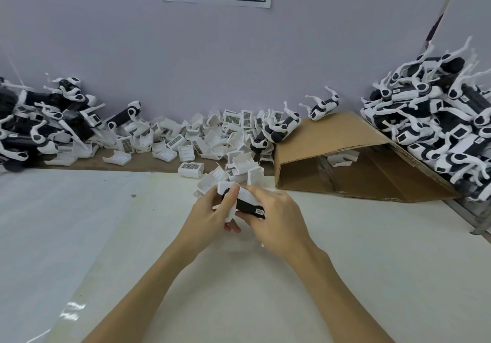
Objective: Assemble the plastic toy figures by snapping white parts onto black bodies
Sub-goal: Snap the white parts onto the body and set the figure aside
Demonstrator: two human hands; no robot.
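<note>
Both hands grip one figure: left hand (210, 209) pinches the stiff, light white part (233, 196), right hand (276, 215) wraps the black body (248, 207).

both hands (212, 209) (276, 217) — around black body (248, 206)

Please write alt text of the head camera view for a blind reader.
Two hands, left hand and right hand, hold a black toy body with a white part over a white table. Toy piles line the wall.
</note>
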